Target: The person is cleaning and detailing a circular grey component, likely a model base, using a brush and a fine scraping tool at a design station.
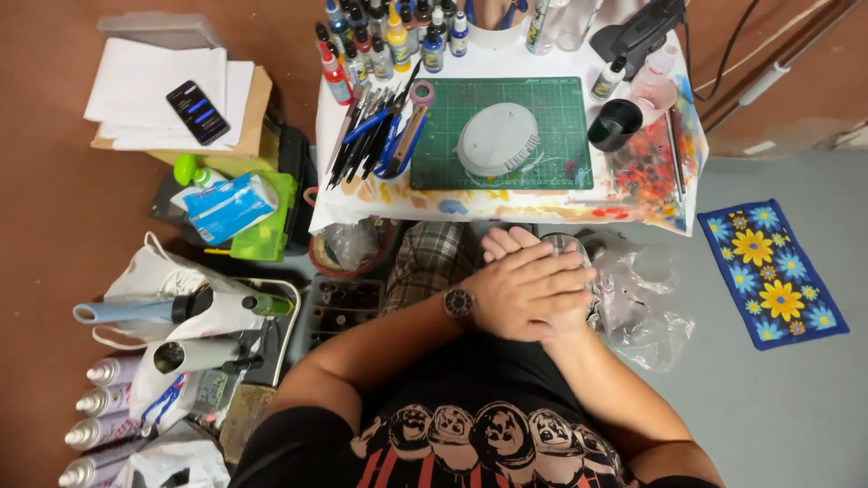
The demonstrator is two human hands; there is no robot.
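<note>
Below the table's front edge, over my lap, my left hand with a wristwatch lies across my right hand. Only the right hand's fingertips and part of its wrist show from under it. Both hands wrap a clear round jar, whose rim shows just past my fingers. A small white paint-stained table carries a green cutting mat with a round pale grey disc-shaped model on it.
Paint bottles, brushes and tools and a black cup crowd the table. A clear plastic bag and a blue flowered mat lie right. Left are a phone on papers, a tissue pack and spray cans.
</note>
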